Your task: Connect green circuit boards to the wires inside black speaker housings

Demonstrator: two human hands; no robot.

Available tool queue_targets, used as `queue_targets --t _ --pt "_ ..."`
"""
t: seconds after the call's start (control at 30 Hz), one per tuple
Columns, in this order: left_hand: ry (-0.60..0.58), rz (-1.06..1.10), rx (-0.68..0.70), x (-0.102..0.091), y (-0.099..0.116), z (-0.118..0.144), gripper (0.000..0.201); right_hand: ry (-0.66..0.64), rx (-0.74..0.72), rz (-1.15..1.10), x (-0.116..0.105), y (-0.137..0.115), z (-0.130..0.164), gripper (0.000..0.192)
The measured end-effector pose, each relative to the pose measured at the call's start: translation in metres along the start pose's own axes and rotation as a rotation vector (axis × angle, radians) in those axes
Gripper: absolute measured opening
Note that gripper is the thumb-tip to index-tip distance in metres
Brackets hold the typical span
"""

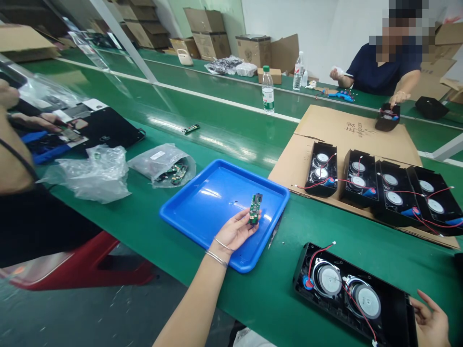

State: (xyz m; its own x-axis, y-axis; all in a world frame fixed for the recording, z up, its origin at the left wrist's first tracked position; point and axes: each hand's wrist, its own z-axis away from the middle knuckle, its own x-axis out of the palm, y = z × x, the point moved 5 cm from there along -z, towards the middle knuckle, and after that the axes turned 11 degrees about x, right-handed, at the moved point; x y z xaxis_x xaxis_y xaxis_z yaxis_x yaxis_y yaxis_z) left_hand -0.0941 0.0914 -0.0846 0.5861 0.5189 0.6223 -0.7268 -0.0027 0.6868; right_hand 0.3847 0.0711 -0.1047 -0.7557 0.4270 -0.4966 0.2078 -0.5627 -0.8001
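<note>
My left hand reaches over the blue tray and pinches a small green circuit board between its fingers, held upright above the tray. At the bottom right corner my right hand rests against the right end of a black speaker housing. That housing lies open side up on the green belt, showing two round speakers and red wires. Two thin bangles sit on my left wrist.
Several more black speaker housings stand in a row on flattened cardboard. Plastic bags, one with circuit boards, lie left of the tray. A person sits at my left; another across at the far right. A water bottle stands beyond.
</note>
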Motion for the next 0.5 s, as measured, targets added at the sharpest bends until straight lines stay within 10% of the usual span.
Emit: queue_targets --t 0.5 --pt "0.171 -0.38 0.206 -0.013 0.032 0.008 0.015 -0.021 -0.167 -0.023 0.004 0.024 -0.014 0.07"
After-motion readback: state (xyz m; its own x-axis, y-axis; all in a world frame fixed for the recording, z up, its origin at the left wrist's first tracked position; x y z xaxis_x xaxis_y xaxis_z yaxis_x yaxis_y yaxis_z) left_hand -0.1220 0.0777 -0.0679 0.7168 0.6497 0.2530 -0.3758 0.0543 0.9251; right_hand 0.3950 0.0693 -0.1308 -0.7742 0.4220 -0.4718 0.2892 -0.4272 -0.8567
